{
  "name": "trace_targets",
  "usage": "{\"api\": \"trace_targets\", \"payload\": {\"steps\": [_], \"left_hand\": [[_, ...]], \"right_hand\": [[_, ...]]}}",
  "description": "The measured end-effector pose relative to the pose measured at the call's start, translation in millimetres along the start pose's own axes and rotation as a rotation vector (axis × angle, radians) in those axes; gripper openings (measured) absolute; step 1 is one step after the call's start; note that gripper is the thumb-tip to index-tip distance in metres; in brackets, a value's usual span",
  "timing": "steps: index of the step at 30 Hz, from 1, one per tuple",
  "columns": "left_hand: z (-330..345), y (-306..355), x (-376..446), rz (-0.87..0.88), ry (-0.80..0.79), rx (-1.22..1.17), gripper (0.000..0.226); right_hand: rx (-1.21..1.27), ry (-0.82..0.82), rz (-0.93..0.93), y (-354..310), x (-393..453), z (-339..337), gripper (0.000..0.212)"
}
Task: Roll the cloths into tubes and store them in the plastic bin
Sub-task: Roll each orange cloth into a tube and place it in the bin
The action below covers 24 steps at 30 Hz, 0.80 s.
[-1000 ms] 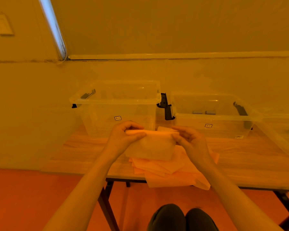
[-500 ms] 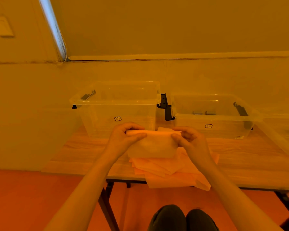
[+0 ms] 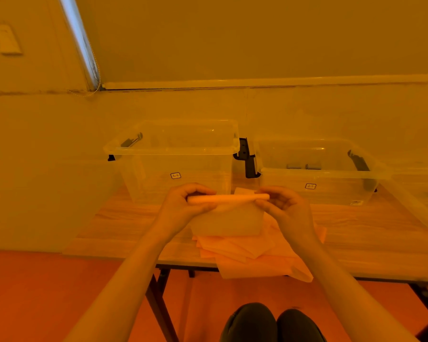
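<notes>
Rolling underway, first cloth by the look of it. Left hand (image 3: 183,206) and right hand (image 3: 286,209) hold one cloth (image 3: 227,218) up above the tabletop (image 3: 124,218), fingers of each curled round an end of the rolled top edge. Only a thin tube formed at the top; most of the sheet hangs flat below, unrolled

Stack of loose cloths (image 3: 247,255) lies on the tabletop directly under the hands, near edge spilling over at 6 o'clock. None of these rolled

Plastic bin (image 3: 173,149) stands at 12 o'clock behind the left hand; second bin (image 3: 314,169) at 1 o'clock, third bin (image 3: 418,201) at 3 o'clock, cut by the frame. No rolled cloths visible in any bin

Judgement: early stage. Left to do: finish this roll, store it, then work through the whole stack
</notes>
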State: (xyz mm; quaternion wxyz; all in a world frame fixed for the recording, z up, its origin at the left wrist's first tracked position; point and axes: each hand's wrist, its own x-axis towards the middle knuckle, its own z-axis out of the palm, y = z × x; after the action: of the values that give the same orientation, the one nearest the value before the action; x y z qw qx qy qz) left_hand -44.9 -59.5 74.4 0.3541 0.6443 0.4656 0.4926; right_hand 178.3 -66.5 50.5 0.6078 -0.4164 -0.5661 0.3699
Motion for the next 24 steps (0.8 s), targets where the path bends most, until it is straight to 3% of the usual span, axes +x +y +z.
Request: {"api": "trace_targets", "payload": {"steps": [12, 17, 24], "left_hand": [[1.7, -0.4, 0.2, -0.029, 0.043, 0.054, 0.019], [0.9, 1.3, -1.9, 0.031, 0.001, 0.02, 0.026], [4.2, 0.3, -1.1, -0.038, 0.051, 0.077, 0.014]], "right_hand": [[-0.171, -0.108, -0.061, 2.0, -1.3, 0.7, 0.021], [-0.118, -0.069, 0.003, 5.5, 1.3, -0.1, 0.02], [0.009, -0.103, 0.035, 7.8, -1.8, 0.6, 0.028]]}}
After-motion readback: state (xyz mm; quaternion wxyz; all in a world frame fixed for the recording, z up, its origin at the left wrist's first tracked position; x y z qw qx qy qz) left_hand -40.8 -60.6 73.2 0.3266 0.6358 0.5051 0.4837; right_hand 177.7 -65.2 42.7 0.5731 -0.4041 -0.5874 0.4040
